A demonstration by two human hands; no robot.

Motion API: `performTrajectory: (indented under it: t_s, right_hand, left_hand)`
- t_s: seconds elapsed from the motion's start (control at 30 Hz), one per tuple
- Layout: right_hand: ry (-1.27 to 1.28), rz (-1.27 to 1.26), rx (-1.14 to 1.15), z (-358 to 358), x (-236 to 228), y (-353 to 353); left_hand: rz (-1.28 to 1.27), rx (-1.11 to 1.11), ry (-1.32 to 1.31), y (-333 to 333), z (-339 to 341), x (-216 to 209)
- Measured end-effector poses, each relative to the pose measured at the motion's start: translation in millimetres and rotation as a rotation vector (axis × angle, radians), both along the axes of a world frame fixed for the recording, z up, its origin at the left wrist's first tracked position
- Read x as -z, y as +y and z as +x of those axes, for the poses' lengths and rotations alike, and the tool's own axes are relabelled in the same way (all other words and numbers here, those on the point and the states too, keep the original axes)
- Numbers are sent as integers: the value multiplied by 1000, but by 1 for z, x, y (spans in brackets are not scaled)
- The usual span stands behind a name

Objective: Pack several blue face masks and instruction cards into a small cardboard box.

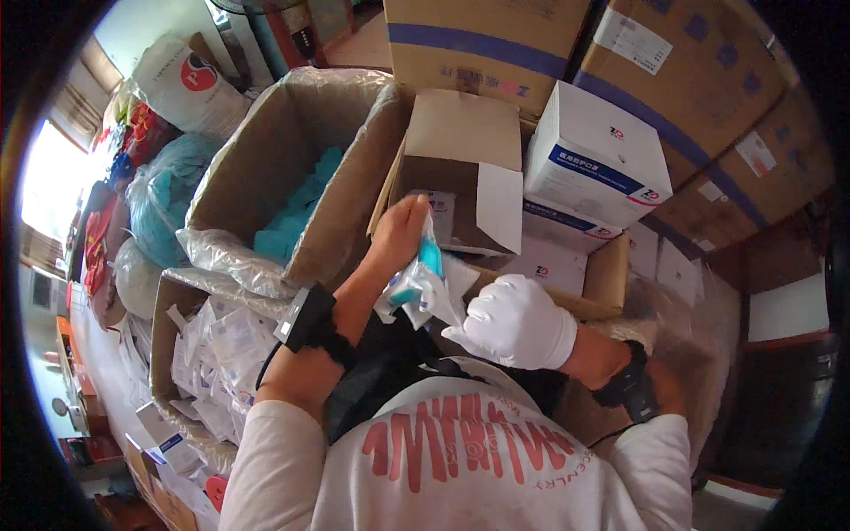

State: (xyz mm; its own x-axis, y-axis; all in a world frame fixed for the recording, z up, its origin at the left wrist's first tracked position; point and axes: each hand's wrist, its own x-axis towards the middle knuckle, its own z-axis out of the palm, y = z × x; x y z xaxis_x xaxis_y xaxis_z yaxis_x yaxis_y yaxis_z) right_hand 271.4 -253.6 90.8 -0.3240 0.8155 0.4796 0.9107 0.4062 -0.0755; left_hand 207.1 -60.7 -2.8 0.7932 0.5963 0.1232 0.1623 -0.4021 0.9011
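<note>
My left hand [398, 234], bare, is closed on the upper end of a bunch of clear-and-white plastic packets [438, 296] with folded teal pieces inside. At the bunch's lower right, my right hand [518, 323] wears a white glove, its fingers curled closed against the edge of the film. The packets hang in front of my body, just before an open white box [498, 208] with raised flaps. A flat white packet [440, 212] shows inside that box; the rest of its inside is partly hidden.
To the left, a plastic-lined carton [243, 173] holds loose teal pieces [301, 208]. Below it, another carton [162, 332] is heaped with white packets [235, 345]. White boxes with blue bands [598, 150] sit at the right, before big stacked brown cartons [699, 80].
</note>
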Motion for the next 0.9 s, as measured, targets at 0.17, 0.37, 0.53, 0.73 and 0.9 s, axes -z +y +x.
performTrajectory:
  t_s: [0.17,0.37,0.53,0.73,0.9]
  right_hand:
    - [288,-173,-125,-48,10,-31]
    - [841,181,368,31,-15,1]
    - [315,176,383,30,-38,33]
    - [178,-149,412,22,-12,37]
    - [362,-17,319,-1,6,27]
  left_hand:
    - [136,-320,-202,72,-10,6]
    - [688,-72,-179,-3,-12,-60]
    - [765,105,-275,-25,-13,-74]
    - [740,-62,-279,-13,-19,-77]
    - [416,-340,-141,0,-9,-70]
